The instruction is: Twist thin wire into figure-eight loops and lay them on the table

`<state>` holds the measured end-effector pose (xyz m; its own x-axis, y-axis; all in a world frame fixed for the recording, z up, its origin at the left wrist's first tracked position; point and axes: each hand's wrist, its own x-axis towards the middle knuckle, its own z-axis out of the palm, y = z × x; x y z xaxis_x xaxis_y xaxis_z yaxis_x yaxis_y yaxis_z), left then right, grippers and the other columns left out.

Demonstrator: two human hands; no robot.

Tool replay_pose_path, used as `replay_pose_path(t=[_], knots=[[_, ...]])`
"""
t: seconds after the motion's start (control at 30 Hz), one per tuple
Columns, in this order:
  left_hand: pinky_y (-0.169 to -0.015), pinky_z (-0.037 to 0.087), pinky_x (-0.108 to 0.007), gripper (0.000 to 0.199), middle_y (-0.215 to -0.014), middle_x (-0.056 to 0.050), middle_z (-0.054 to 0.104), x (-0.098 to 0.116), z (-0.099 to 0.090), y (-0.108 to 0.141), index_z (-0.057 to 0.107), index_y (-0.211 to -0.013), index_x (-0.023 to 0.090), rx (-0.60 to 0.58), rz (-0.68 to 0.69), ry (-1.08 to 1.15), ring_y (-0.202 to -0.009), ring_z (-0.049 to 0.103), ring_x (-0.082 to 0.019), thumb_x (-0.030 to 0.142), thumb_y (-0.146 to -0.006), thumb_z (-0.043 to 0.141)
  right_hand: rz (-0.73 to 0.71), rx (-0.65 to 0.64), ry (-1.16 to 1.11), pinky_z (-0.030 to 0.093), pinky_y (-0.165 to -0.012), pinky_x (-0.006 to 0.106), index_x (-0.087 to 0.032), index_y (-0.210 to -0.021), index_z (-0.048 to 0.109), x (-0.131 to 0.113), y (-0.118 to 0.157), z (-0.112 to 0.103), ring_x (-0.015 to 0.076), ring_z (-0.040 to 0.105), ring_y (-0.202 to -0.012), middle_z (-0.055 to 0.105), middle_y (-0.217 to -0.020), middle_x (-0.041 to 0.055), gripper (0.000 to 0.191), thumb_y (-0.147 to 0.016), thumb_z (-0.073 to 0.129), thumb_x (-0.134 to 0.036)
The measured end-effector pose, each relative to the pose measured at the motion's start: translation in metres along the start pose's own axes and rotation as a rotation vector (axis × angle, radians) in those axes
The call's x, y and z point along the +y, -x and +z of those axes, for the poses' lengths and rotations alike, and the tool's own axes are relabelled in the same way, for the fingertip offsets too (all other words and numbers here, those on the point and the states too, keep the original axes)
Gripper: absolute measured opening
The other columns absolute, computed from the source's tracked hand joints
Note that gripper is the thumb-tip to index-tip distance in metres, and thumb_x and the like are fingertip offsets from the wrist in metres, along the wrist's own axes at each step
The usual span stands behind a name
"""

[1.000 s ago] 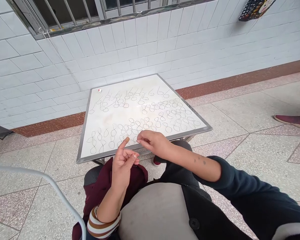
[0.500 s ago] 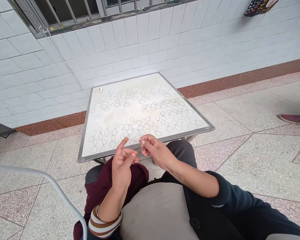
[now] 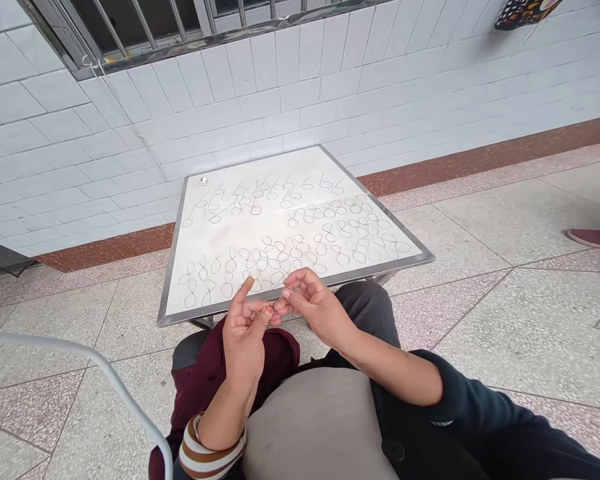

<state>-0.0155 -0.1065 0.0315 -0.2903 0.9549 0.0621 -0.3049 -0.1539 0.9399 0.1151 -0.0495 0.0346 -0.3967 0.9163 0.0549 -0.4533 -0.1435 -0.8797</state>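
My left hand (image 3: pixel 245 343) is raised before the table's near edge, thumb and a finger pinched together, index finger stretched up with a tan wrap on its tip. Close by on the right, my right hand (image 3: pixel 320 310) pinches with thumb and forefinger, fingers curled. A thin dark wire (image 3: pixel 275 304) shows faintly between the fingertips; its full shape cannot be made out. Beyond the hands, a white table (image 3: pixel 220 233) with a metal rim bears many thin wire pieces. Nearer ones are bent into figure-eight loops (image 3: pixel 340 255); farther ones (image 3: pixel 264 187) have one loop and a straight tail.
A small white-and-red object (image 3: pixel 203 181) lies at the table's far left corner. Behind stands a tiled wall (image 3: pixel 260 87) with a barred window. A grey curved tube (image 3: pixel 115 367) crosses at left. Another person's shoe (image 3: pixel 593 239) shows at right.
My right hand has come slightly closer to my left, so the fingertips nearly meet. Both hands keep their pinch. The view has shifted a little.
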Motion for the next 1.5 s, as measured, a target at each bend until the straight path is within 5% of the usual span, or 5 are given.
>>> replay_pose_path(t=[0.53, 0.83, 1.13, 1.3, 1.5], knots=[[-0.080, 0.056, -0.031, 0.056, -0.085, -0.001, 0.070, -0.001, 0.000, 0.000, 0.053, -0.133, 0.025, 0.017, -0.006, -0.119, -0.079, 0.068, -0.014, 0.025, -0.080, 0.071, -0.094, 0.125, 0.192, 0.058, -0.064, 0.028, -0.022, -0.087, 0.051, 0.000, 0.002, 0.001, 0.0136, 0.069, -0.062, 0.066, -0.066, -0.0030, 0.020, -0.081, 0.069, -0.031], [-0.071, 0.054, -0.024, 0.050, -0.079, 0.002, 0.064, 0.001, 0.001, 0.000, 0.055, -0.130, 0.026, 0.013, -0.011, -0.073, -0.070, 0.063, -0.010, 0.025, -0.082, 0.068, -0.109, -0.046, 0.229, 0.056, -0.056, 0.021, -0.024, -0.102, 0.063, 0.003, -0.001, -0.007, 0.0103, 0.064, -0.069, 0.060, -0.080, -0.0020, 0.021, -0.081, 0.068, -0.027], [-0.077, 0.049, -0.022, 0.052, -0.079, 0.002, 0.063, -0.003, 0.007, 0.000, 0.054, -0.132, 0.026, 0.111, 0.046, -0.049, -0.077, 0.059, -0.010, 0.021, -0.082, 0.068, -0.257, -0.025, 0.474, 0.054, -0.057, 0.024, -0.027, -0.107, 0.065, 0.011, 0.004, -0.007, 0.0130, 0.057, -0.077, 0.055, -0.093, 0.0033, 0.020, -0.087, 0.060, -0.028], [-0.073, 0.051, -0.024, 0.052, -0.082, 0.001, 0.064, -0.004, 0.010, 0.001, 0.053, -0.132, 0.026, 0.145, 0.007, 0.019, -0.074, 0.060, -0.011, 0.023, -0.082, 0.068, -0.177, 0.034, 0.415, 0.052, -0.063, 0.026, -0.026, -0.109, 0.059, 0.012, 0.004, -0.002, 0.0124, 0.057, -0.073, 0.057, -0.085, 0.0007, 0.024, -0.085, 0.063, -0.028], [-0.072, 0.051, -0.024, 0.053, -0.081, 0.001, 0.067, -0.008, 0.007, -0.001, 0.055, -0.130, 0.024, 0.138, -0.001, -0.023, -0.077, 0.061, -0.012, 0.023, -0.080, 0.071, -0.075, -0.011, 0.297, 0.050, -0.058, 0.024, -0.022, -0.090, 0.055, 0.006, 0.002, -0.003, 0.0096, 0.054, -0.059, 0.055, -0.070, -0.0033, 0.014, -0.089, 0.057, -0.036]])
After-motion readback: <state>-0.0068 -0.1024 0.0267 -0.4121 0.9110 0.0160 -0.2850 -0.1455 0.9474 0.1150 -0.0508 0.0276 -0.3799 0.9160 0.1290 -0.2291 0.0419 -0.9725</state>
